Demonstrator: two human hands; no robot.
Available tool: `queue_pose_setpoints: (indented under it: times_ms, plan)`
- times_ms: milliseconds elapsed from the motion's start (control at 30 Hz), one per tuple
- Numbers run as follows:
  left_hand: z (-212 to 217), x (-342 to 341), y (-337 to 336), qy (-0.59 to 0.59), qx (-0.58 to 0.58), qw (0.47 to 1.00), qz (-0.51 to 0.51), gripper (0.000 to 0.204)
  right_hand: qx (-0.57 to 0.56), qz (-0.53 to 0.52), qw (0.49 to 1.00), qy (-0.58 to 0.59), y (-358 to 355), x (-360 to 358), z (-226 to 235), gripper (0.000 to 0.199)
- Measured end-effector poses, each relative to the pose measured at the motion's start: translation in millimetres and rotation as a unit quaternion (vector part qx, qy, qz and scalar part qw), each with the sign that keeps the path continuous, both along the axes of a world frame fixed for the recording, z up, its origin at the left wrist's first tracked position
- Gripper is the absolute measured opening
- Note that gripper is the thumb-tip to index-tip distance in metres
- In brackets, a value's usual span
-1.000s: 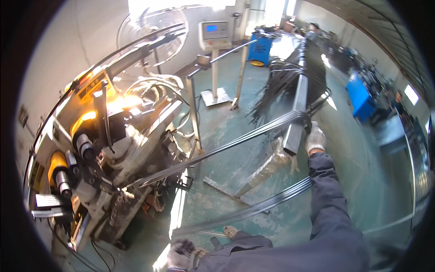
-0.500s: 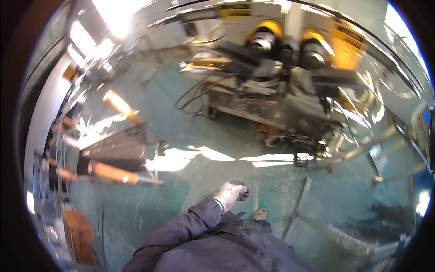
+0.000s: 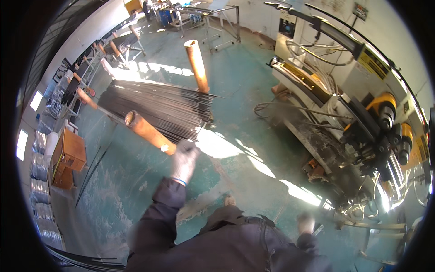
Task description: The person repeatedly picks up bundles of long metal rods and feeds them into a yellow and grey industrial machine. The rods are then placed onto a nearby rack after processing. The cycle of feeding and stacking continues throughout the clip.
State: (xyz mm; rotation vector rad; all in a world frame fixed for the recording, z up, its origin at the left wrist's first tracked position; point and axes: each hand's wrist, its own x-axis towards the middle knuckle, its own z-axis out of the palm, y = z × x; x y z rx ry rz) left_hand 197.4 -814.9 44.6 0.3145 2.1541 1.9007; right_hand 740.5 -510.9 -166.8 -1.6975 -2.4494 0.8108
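Observation:
My left hand (image 3: 184, 162), in a pale work glove with darker fingers, reaches forward to the near end of a stack of thin dark metal rods (image 3: 158, 106). Its fingers overlap the rod ends and sit beside the foot of a rusty orange tube (image 3: 147, 131); whether they touch or grip anything cannot be made out. A second rusty tube (image 3: 196, 65) rises at the far side of the stack. Low on the right, my right hand (image 3: 306, 223) hangs by my side, smeared by motion, with its fingers unclear.
A machine with yellow-and-black cylinders (image 3: 385, 111) and looping cables stands at the right. A brown wooden cabinet (image 3: 70, 156) is at the left, near long dark strips (image 3: 93, 174) on the green floor. Metal-framed tables (image 3: 208, 13) stand at the back.
My view has swung left, so the machine now lies farther right and the rods nearer the middle. My left arm has stretched forward to the rods. My right hand has come into view.

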Motion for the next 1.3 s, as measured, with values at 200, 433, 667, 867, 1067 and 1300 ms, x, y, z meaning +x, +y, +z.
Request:
queue_pose_setpoints:
  times_ms: [200,433,667,867,1067,1300]
  plan:
    - [64,-232,-92,0.335,-0.180,0.918,0.115,0.024,0.102,0.039,0.990,0.085,86,-212,57,0.038]
    - [53,-347,-127,0.188,-0.531,0.796,0.221,0.031,-0.044,0.211,0.975,0.058,22,-499,67,0.051]
    - [44,-397,-95,0.229,-0.491,0.808,0.232,0.020,-0.086,0.395,0.915,-0.001,-27,-781,21,0.078]
    - [60,-421,-80,0.132,-0.505,0.813,0.260,0.015,-0.009,0.469,0.877,-0.099,-59,-984,-53,0.107]
    - [54,-430,-83,0.048,-0.497,0.809,0.311,0.012,0.017,0.469,0.869,-0.155,-104,-1063,-112,0.110]
    - [56,-434,-85,0.022,-0.488,0.811,0.322,0.013,-0.103,0.503,0.837,-0.189,-125,-1061,-109,0.049]
